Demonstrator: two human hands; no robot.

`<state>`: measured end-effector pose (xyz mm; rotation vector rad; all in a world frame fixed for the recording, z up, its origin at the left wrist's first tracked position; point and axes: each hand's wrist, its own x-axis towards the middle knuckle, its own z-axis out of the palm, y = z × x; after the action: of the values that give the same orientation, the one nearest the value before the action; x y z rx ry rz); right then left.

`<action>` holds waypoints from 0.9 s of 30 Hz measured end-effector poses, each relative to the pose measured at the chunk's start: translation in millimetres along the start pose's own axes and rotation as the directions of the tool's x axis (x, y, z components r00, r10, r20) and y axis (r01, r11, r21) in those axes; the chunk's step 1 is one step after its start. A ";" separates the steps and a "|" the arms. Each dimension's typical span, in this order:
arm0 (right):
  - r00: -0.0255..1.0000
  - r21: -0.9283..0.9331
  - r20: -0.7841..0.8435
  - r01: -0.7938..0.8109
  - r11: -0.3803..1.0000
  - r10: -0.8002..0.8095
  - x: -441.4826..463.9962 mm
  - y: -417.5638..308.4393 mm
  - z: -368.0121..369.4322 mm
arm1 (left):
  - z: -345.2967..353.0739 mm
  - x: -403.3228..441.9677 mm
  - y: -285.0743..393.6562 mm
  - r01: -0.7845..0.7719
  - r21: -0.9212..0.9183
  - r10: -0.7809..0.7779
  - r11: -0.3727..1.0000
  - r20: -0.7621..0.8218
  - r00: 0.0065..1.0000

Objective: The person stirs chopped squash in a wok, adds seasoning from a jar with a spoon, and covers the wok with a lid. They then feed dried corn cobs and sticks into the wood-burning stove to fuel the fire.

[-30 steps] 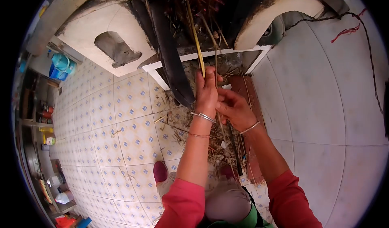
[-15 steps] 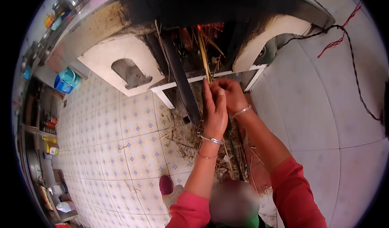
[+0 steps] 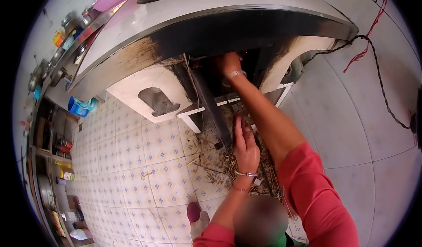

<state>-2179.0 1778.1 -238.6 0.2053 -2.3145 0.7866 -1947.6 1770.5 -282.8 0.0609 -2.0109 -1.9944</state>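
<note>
My right hand (image 3: pixel 229 64) reaches into the dark firebox opening of the stove (image 3: pixel 303 23). Its fingers are lost in shadow, so what they hold, if anything, is hidden. Lower down, my left hand (image 3: pixel 246 150) is held above the littered floor with its fingers stretched out and nothing visible in it. A long dark bar (image 3: pixel 211 106) slants out of the opening, to the left of both hands. Beside it a thin stalk (image 3: pixel 192 78) hangs down. A faint reddish glow shows inside the firebox near my right hand.
Straw and twig scraps (image 3: pixel 224 168) litter the tiled floor (image 3: pixel 127 159). A white ledge (image 3: pixel 190 123) juts out under the opening. Blue buckets (image 3: pixel 79 106) and shelves with bottles (image 3: pixel 66 172) stand at left. A twisted cable (image 3: pixel 382 71) runs along the right. A blurred round shape (image 3: pixel 260 220) is between my arms.
My hands were together on yellow stalks at the opening. Now my right hand has gone deep inside, my left has drawn back and down, and the stalks are out of sight. The view has shifted.
</note>
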 end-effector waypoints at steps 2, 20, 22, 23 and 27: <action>0.989 0.367 0.104 -0.135 0.920 0.104 -36.6 -1.3 -40.6 | 0.5 0.3 -5.0 0.058 -0.145 -0.055 0.988 0.027 0.998; 0.536 0.504 0.826 -0.841 0.195 0.174 -107.0 10.6 -97.8 | 8.2 -4.3 5.6 -0.013 -0.319 -0.003 0.948 -0.048 0.999; 0.611 0.590 0.741 -0.791 0.164 0.280 -81.6 8.1 -73.0 | 8.6 -2.9 13.2 -0.027 -0.397 -0.010 0.917 -0.091 0.996; 0.613 0.568 0.740 -0.790 0.232 0.277 -61.7 5.5 -64.7 | 9.5 -4.3 13.6 -0.025 -0.396 -0.010 0.918 -0.086 0.996; 0.824 0.586 0.536 -0.521 0.620 0.186 -3.4 -3.3 -20.0 | 18.7 -15.0 6.0 -0.052 -0.286 0.042 0.957 -0.041 0.998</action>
<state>-2164.2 1787.0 -227.5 0.2652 -2.3363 2.0520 -1936.8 1792.5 -279.4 -0.0168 -1.6657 -2.2163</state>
